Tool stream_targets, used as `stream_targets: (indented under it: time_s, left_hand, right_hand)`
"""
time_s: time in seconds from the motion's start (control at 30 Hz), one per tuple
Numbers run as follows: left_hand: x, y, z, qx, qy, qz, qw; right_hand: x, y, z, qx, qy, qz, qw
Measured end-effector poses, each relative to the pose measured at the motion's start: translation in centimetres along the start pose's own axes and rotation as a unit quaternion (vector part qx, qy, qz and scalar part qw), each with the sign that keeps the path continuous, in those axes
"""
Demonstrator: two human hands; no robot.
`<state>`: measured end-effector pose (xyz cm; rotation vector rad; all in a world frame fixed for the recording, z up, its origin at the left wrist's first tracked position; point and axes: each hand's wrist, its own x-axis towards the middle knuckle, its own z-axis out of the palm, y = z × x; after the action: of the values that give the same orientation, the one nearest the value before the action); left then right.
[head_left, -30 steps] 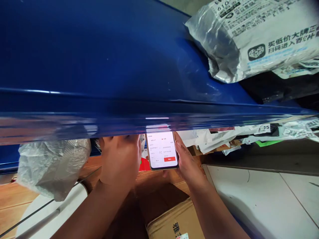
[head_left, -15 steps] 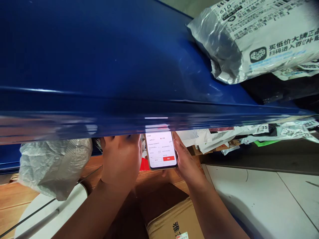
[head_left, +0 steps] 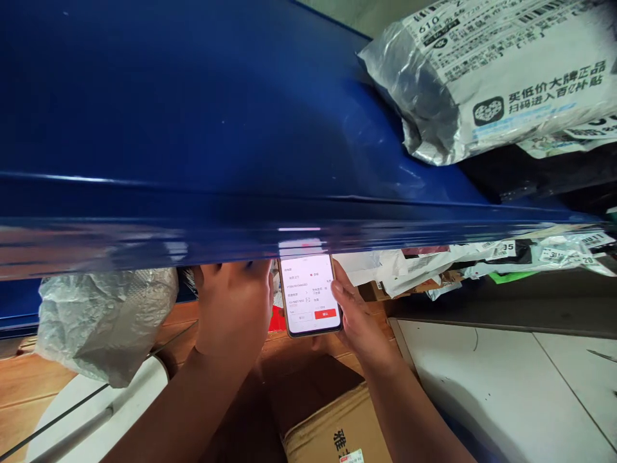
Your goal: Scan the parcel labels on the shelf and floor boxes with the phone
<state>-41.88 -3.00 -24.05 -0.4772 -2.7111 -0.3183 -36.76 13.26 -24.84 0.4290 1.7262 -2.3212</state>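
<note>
Glowing white, the phone (head_left: 308, 292) sits in right hand (head_left: 359, 318), grip of left hand (head_left: 234, 312) unclear

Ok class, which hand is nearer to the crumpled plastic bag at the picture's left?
Left. The left hand is just right of the plastic bag; the right hand is farther right, holding the phone.

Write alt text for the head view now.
A person's right hand holds a lit phone, its top hidden by a blue shelf; the left hand is beside it, also partly hidden. A plastic parcel is upper right, a cardboard box lower centre.
</note>
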Motion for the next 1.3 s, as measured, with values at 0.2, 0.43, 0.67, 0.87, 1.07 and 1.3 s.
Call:
stream_targets:
  time_s: [0.2,0.43,0.67,0.87,1.07,1.3]
  left_hand:
    - [-0.2,0.0,0.1,-0.001,-0.015,-0.005,1.000]
    - [-0.1,0.0,-0.2,-0.007,-0.040,-0.011,0.999]
    - [-0.4,-0.5,0.4,-0.002,-0.001,0.023,1.000]
    - [-0.3,0.3,0.1,-0.014,-0.017,-0.005,1.000]
    - [0.2,1.4,0.0,-0.029,-0.047,-0.026,0.998]
    - [0.6,2.1,0.0,-0.035,-0.065,-0.035,0.997]
  right_hand:
    - [-1.6,1.0,-0.5,0.039,-0.008,0.035,0.999]
    - [-3.9,2.2,-1.3,0.036,-0.057,0.035,0.997]
    - [-6.1,4.5,-2.7,0.064,-0.007,0.038,0.997]
    - [-9.2,4.7,-3.1,0.067,0.097,0.063,0.991]
    - [-10.5,4.7,-3.7,0.063,0.111,0.062,0.990]
    - [-11.3,4.3,-3.8,0.060,0.134,0.070,0.987]
